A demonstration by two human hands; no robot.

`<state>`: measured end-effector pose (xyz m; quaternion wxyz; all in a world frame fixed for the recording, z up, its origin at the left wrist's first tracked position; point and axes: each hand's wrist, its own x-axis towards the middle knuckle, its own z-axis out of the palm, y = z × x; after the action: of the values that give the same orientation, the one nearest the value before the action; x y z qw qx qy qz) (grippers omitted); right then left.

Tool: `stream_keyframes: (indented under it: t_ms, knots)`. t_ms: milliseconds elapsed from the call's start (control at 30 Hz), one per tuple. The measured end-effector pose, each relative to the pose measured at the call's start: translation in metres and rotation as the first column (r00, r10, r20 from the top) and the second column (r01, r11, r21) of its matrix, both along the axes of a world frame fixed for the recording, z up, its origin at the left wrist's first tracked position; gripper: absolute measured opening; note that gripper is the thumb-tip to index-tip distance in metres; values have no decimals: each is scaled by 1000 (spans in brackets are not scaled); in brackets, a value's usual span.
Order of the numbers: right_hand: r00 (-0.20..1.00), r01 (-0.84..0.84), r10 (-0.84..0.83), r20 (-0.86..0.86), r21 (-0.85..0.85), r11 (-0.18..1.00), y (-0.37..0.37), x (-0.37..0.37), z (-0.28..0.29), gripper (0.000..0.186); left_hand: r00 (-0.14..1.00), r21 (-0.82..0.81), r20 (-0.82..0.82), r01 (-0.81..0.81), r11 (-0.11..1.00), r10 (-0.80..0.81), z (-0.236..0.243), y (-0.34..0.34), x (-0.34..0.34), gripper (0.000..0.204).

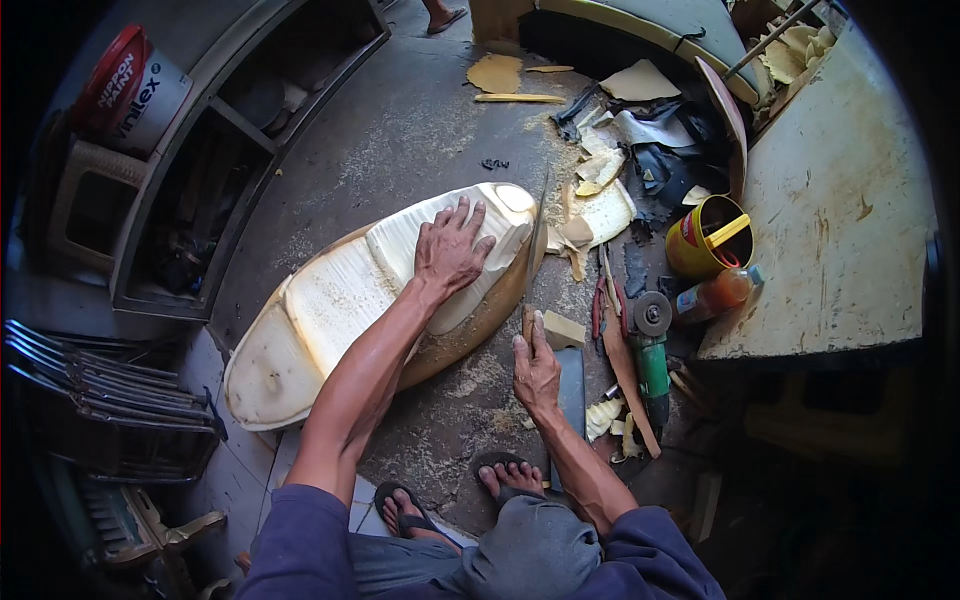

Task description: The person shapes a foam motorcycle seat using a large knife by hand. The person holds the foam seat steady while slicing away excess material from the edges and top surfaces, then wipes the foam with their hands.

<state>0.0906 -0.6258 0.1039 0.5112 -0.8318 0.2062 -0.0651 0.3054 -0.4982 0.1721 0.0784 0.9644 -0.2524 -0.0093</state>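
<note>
Bearing lettering (136, 104), a bucket (130, 90) sits left of the foam seat (335, 285).

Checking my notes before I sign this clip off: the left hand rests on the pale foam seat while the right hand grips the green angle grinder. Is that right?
Not quite: the right hand grips a long-bladed knife; the green angle grinder lies untouched to its right, as the head view shows. The left hand does rest on the pale foam seat.

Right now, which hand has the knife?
The right hand: its fingers close round the handle of the knife, blade pointing away from the body. The left hand lies spread on top of the foam seat, without a tool.
</note>
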Motion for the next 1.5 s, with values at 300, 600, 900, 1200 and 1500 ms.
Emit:
stream_keyframes:
  t_ms: [300,600,900,1200,1500]
  knots:
    - [996,-24,24,88,-1,1000,-1,144,-18,59,898,-173,169,-379,909,407,-39,-28,67,60]
    - [955,-285,291,61,-84,955,-18,183,-13,51,659,-197,149,-710,676,737,-51,-5,53,61]
    - [953,-165,198,228,-156,974,11,95,31,45,863,-143,358,-325,935,355,-47,56,44,57]
    - [919,-232,295,263,-245,941,10,41,41,44,920,-336,288,-165,928,267,-53,43,47,55]
    - [924,-260,313,220,-239,936,-2,44,44,40,928,-274,262,-191,942,265,-54,40,48,50]
